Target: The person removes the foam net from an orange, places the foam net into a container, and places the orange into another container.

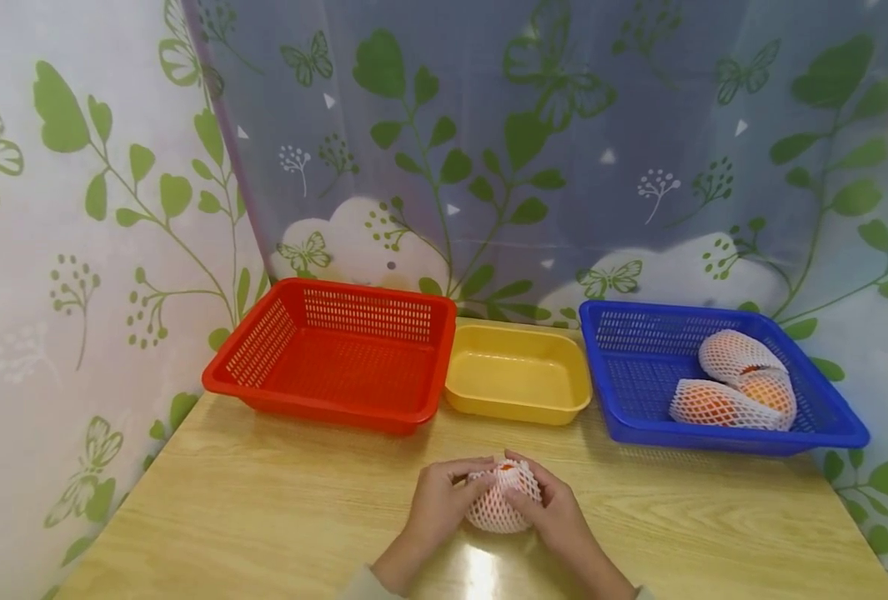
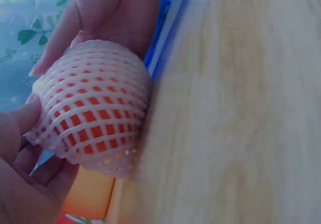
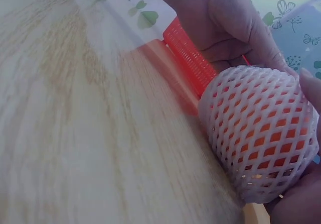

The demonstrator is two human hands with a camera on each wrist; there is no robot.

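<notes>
A round orange-red fruit in a white foam net (image 1: 499, 505) is held between both hands, low over the front middle of the table. From its left side my left hand (image 1: 441, 502) grips the net, thumb laid across the top. My right hand (image 1: 557, 510) holds the other side, its thumb against the front of the net. A bit of bare orange-red skin shows at the net's opening on top. In the left wrist view the fruit (image 2: 95, 103) shows red-orange through the mesh, and the right wrist view shows the same netted fruit (image 3: 261, 133) close to the wooden tabletop.
A red basket (image 1: 331, 414) stands at the back left and a yellow tray (image 1: 514, 408) at the back middle. The blue basket (image 1: 631, 367) on the right holds netted fruits (image 1: 744, 383). Behind the wooden table (image 1: 263, 500) hang leaf-and-butterfly curtains (image 1: 489, 167).
</notes>
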